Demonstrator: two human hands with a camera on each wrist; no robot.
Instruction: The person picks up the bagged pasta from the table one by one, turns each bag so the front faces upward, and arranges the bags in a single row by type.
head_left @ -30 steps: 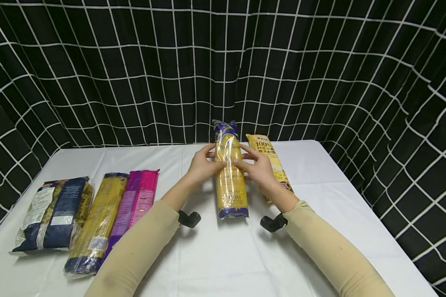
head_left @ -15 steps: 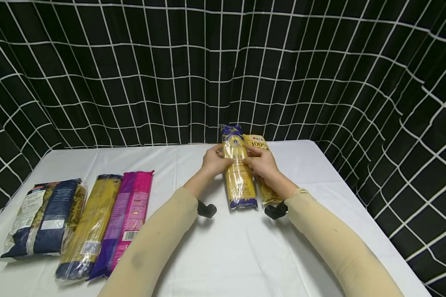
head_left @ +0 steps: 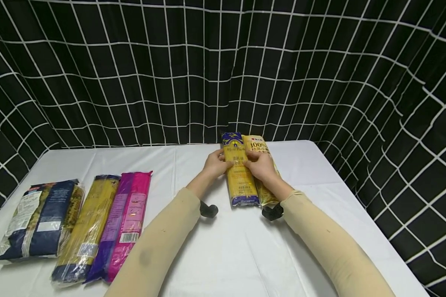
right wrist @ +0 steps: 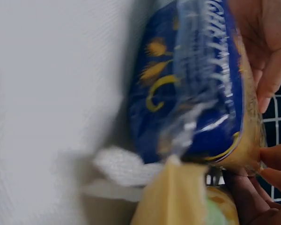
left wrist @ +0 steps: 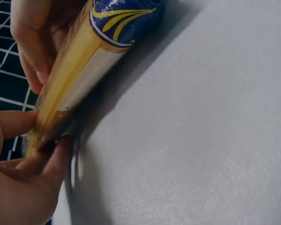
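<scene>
Black grid curtain behind, white table (head_left: 245, 255) in front.

Head view: both hands on the blue-yellow spaghetti pack (head_left: 240, 177), far centre-right of the table, lying flat lengthwise. Left hand (head_left: 216, 163) pinches its left edge, right hand (head_left: 261, 165) its right edge, fingers curled round the upper half. Pack sits touching a second yellow pack (head_left: 262, 165) on its right; the right hand partly covers that one. Three more packs well apart at the left: navy bag (head_left: 41, 220), yellow pack (head_left: 87, 229), pink pack (head_left: 124, 220).

Left wrist view: pack (left wrist: 91, 61) tilted on edge against the cloth, left fingers (left wrist: 33, 56) wrapped over the top, thumb (left wrist: 47, 166) under it. Firm grip.

Right wrist view: blurred. Blue crimped end of the pack (right wrist: 196, 98) close up, right fingertips (right wrist: 271, 70) curled on its far side, yellow neighbour (right wrist: 182, 197) just below.

My read: step is seating it flush beside the neighbour. Keep both edges parallel, lower it flat, don't squeeze mid-length or the strands snap, line up the near ends.
</scene>
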